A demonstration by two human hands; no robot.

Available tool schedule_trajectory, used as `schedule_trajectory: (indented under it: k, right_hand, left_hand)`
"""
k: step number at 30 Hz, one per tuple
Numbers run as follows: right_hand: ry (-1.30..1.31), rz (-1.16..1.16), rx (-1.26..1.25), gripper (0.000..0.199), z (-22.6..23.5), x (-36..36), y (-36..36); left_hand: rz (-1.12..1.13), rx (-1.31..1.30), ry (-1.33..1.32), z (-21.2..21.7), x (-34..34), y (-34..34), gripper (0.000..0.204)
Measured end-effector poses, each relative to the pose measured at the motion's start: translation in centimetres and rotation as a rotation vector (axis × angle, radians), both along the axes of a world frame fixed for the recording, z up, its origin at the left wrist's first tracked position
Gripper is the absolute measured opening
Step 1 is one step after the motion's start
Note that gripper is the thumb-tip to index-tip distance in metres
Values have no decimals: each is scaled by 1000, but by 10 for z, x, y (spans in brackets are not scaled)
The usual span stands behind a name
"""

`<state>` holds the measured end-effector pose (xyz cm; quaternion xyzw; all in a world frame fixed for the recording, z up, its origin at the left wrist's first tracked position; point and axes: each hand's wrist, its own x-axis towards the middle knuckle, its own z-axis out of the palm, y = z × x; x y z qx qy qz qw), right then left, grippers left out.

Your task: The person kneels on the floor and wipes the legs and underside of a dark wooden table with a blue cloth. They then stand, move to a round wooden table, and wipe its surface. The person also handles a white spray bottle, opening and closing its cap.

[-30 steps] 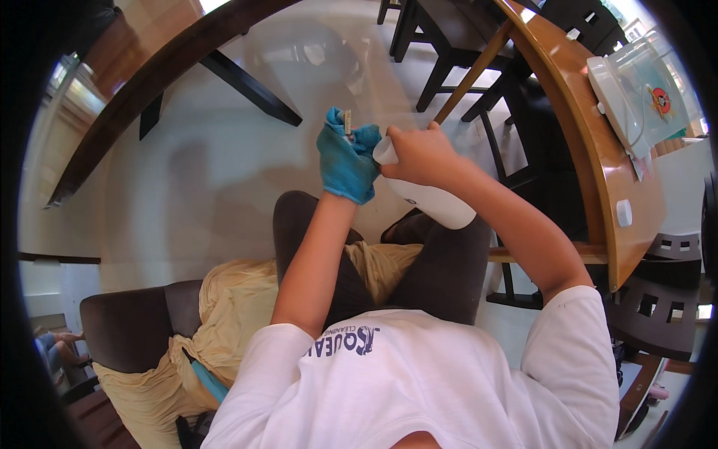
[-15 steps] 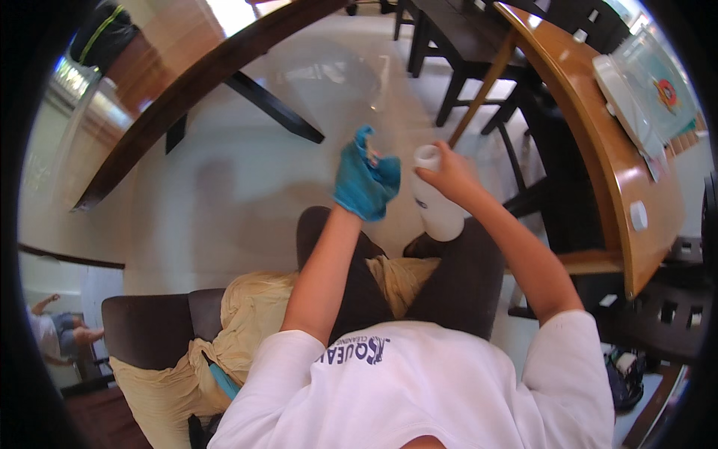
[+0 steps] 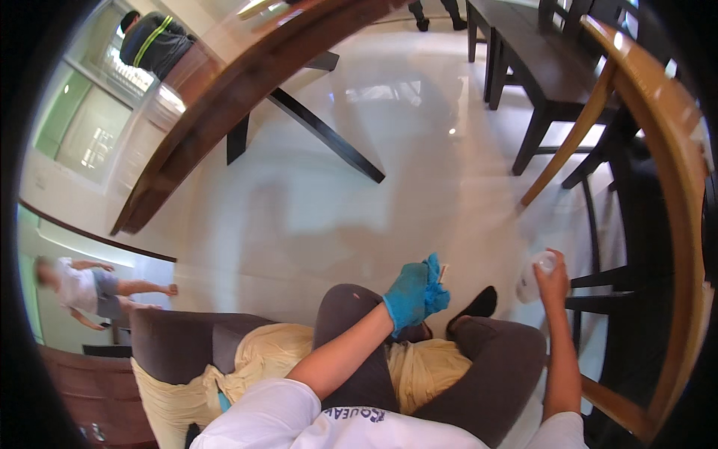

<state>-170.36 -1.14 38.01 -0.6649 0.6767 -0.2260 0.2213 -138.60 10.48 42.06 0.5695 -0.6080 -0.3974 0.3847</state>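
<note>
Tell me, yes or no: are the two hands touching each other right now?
No. The left hand, wrapped in a blue cloth, sits over the knee, while the right hand holds a white bottle well apart from it.

Glossy white floor (image 3: 314,202), dark chairs (image 3: 553,90), perhaps table legs (image 3: 321,131)

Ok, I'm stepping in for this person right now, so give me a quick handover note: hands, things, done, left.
Left hand: wrapped in a blue cloth, raised above the knees, clear of the bottle.
Right hand: holds a white bottle out to the right, beside the wooden table.
Person sits on a grey seat with a cream cover.
Done: cloth and bottle both in hand.
Left: judging by that, probably spraying and wiping; no surface touched yet.
</note>
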Motion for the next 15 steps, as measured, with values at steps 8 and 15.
schedule_trajectory:
  k: [8,15]
  right_hand:
    - [-261,-216,-161,48,-160,-57,-27]
    - [-146,-351,-160,48,-212,-76,-24]
  left_hand:
    - [120,-6,-302,4,0,-87,38]
    - [36,4,-516,-35,22,-93,52]
